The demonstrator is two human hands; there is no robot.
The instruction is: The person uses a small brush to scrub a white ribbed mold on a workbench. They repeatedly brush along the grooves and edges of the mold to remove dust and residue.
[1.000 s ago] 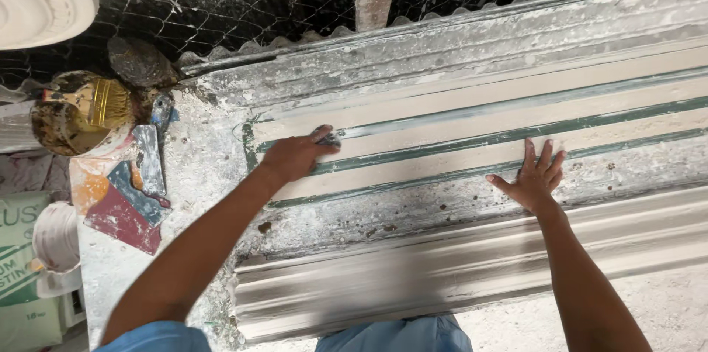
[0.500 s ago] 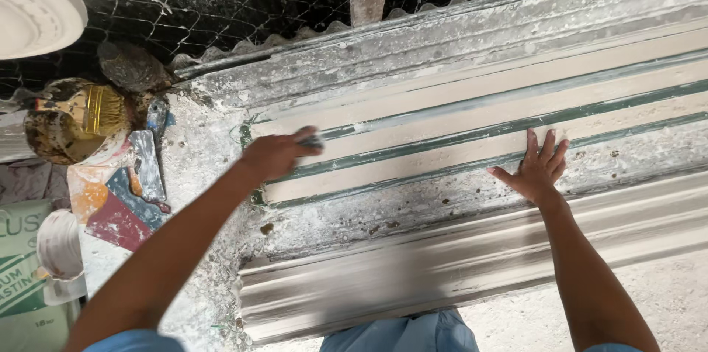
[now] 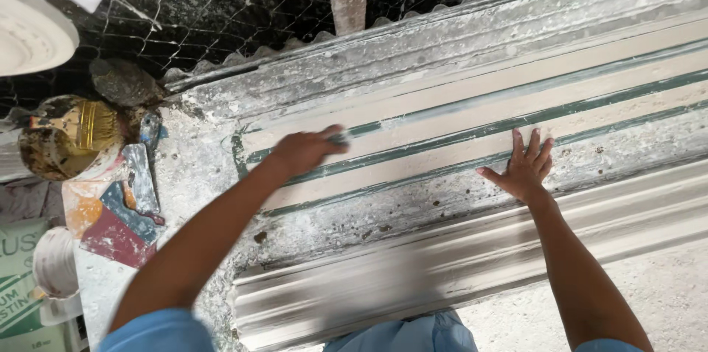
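A long plaster moulding form (image 3: pixel 472 123) with cream bands and green grooves runs across the bench. My left hand (image 3: pixel 306 151) is closed on a small grey tool (image 3: pixel 338 138) and presses it on the left end of the cream band. My right hand (image 3: pixel 525 167) lies flat with fingers spread on the rough lower edge of the form. A finished white cornice length (image 3: pixel 442 263) lies along the near side, just below both arms.
At the left stand a dirty bowl with a brush (image 3: pixel 63 138), a scraper (image 3: pixel 140 175), a small white cup (image 3: pixel 55 262) and a green-printed bag (image 3: pixel 18 278). A white plaster disc (image 3: pixel 26 27) sits top left. Wire mesh (image 3: pixel 236 5) backs the bench.
My left hand has slid rightward along the cream band with the tool. My right hand has stayed flat in the same place.
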